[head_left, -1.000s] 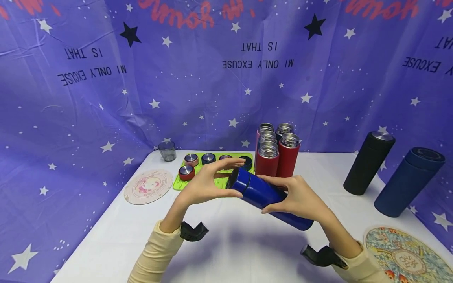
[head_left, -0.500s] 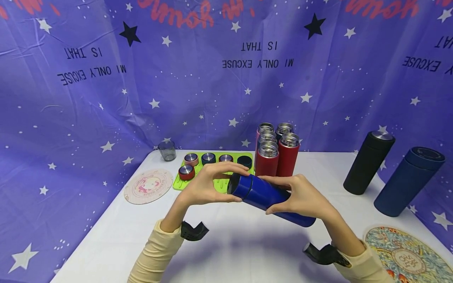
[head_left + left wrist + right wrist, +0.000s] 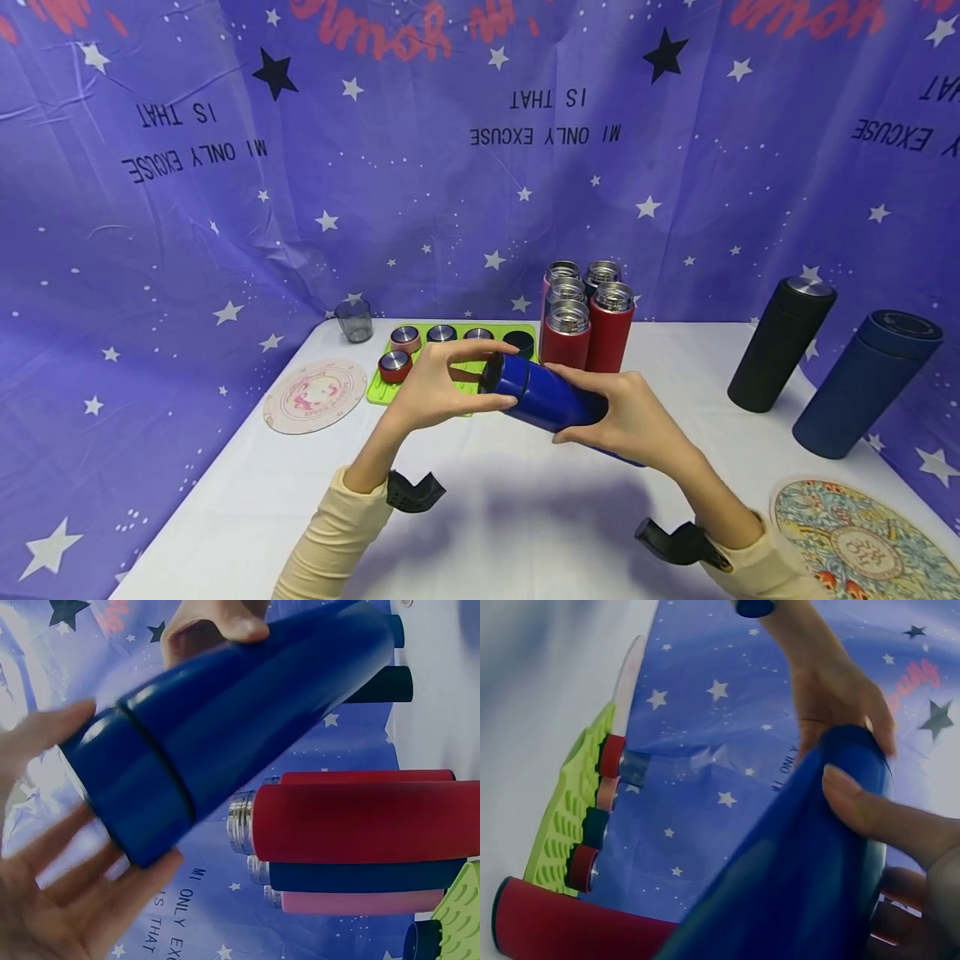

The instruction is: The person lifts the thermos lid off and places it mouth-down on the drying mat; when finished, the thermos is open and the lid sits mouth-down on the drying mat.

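Observation:
A glossy blue thermos bottle (image 3: 551, 397) is held tilted in the air above the table, its capped end up to the left. My left hand (image 3: 435, 385) grips the blue cap (image 3: 124, 776) between thumb and fingers. Around the bottle's body my right hand (image 3: 622, 412) is curled, as the right wrist view also shows. A dark seam runs between cap and body in the left wrist view. The bottle's lower end is partly hidden behind the right hand.
Behind stand several lidless bottles, including a red bottle (image 3: 611, 329). Several lids, one a red lid (image 3: 395, 367), sit on a green mat (image 3: 378, 392). At right are a black bottle (image 3: 780, 350) and navy bottle (image 3: 862, 387). A glass (image 3: 354, 321) stands at back left.
Both hands stay on the blue thermos bottle. It shifted slightly right and down, then back left and up, and its tilt changed a little. Everything else stays in place.

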`<state>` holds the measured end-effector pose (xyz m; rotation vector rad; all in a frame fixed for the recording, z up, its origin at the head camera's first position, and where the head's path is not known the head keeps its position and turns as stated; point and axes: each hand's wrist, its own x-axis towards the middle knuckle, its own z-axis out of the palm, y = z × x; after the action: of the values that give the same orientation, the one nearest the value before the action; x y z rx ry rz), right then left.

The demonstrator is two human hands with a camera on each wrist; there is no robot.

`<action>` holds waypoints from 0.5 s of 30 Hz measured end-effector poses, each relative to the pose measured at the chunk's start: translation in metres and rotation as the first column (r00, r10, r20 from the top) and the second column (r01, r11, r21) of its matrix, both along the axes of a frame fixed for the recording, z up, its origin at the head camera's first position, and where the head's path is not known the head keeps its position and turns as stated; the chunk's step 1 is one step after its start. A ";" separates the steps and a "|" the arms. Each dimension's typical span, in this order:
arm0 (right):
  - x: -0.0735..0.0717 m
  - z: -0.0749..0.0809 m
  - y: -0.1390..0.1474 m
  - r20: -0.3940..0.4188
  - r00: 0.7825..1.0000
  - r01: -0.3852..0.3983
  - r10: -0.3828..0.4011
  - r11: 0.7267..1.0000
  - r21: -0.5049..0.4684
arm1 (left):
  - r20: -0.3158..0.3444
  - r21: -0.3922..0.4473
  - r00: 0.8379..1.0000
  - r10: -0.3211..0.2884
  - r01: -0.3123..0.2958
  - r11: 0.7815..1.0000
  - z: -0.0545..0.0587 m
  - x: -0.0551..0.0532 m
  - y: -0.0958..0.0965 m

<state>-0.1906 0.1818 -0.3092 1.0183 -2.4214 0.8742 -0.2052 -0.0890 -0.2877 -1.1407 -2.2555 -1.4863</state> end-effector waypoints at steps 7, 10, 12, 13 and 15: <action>-0.001 -0.006 -0.005 -0.088 0.995 0.054 -0.050 0.998 0.039 | 0.123 -0.037 0.987 0.101 -0.097 0.995 -0.013 -0.013 0.000; -0.003 -0.004 -0.002 -0.046 0.998 0.049 -0.047 0.998 0.046 | 0.131 -0.053 0.990 0.057 -0.050 0.997 -0.013 -0.013 -0.001; -0.004 -0.003 0.001 0.007 0.999 0.040 -0.040 0.998 0.051 | 0.119 -0.066 0.993 0.003 0.005 0.998 -0.013 -0.015 -0.002; -0.004 -0.002 0.003 0.043 0.998 0.034 -0.036 0.998 0.050 | 0.101 -0.078 0.995 -0.026 0.034 0.996 -0.013 -0.015 -0.002; -0.005 0.000 0.007 0.117 0.993 0.015 -0.020 0.999 0.044 | 0.059 -0.103 0.995 -0.081 0.087 0.991 -0.012 -0.015 -0.002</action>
<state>-0.1957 0.1889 -0.3087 0.9850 -2.5529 0.9038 -0.2200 -0.0912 -0.2998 -1.2541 -2.3762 -1.4612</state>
